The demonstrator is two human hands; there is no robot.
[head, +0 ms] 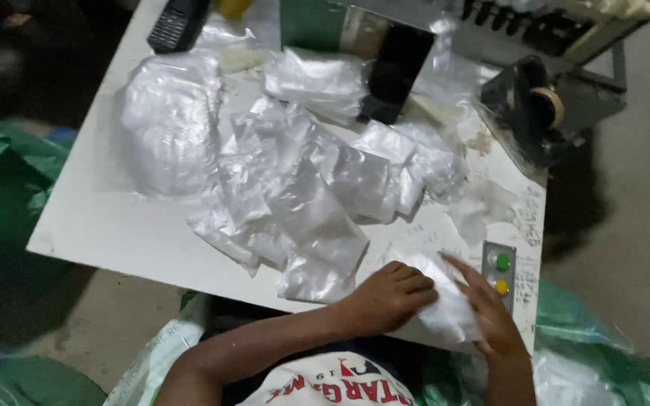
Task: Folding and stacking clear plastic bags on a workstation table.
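Both hands work one small clear plastic packet [445, 304] at the table's [114, 225] near edge, beside the two-button control box [499, 272]. Left hand [389, 297] presses down on it, fingers curled, likely to pin it flat; right hand [490, 316] cups its far side, fingers extended. A loose heap of packets [302, 195] covers mid-table, within reach.

1. A small packing workshop is shown: a white desk [99, 218] is heaped with clear plastic pouches [295, 188].
2. A machine [543, 45] is set at the desk's far edge, and a button box [499, 272] with green and yellow buttons is mounted near the front.
3. Green sacks [1, 188] are piled on the bare concrete floor [641, 188].
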